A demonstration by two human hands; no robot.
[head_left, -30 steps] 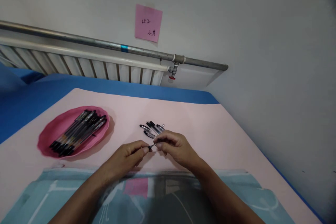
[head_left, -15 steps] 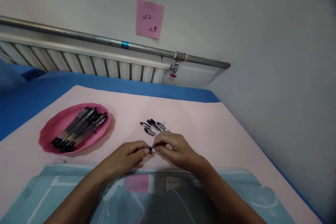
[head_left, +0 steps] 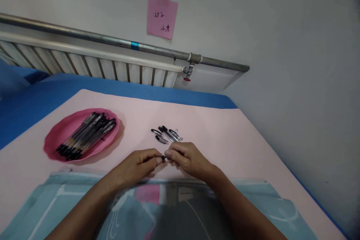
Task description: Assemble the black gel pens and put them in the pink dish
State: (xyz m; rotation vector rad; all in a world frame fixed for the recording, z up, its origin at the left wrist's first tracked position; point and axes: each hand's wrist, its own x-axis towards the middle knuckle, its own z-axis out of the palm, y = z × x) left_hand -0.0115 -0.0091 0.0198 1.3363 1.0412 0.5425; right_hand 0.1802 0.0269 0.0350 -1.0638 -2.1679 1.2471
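My left hand and my right hand meet at the fingertips low in the middle of the pink sheet. Both are closed in a pinch on one small black pen part, most of it hidden by the fingers. Just beyond my hands lies a small heap of loose pen caps, black and clear. A pink oval dish to the left holds several black pens lying side by side.
A light-blue printed cloth covers the near edge under my forearms. Blue fabric borders the pink sheet. Behind stand a white radiator, a metal pipe with a red valve, and a pink note on the wall.
My fingertips have drawn closer together, so less of the small black part shows between them. The view has tipped slightly downward. The dish and caps lie as before.
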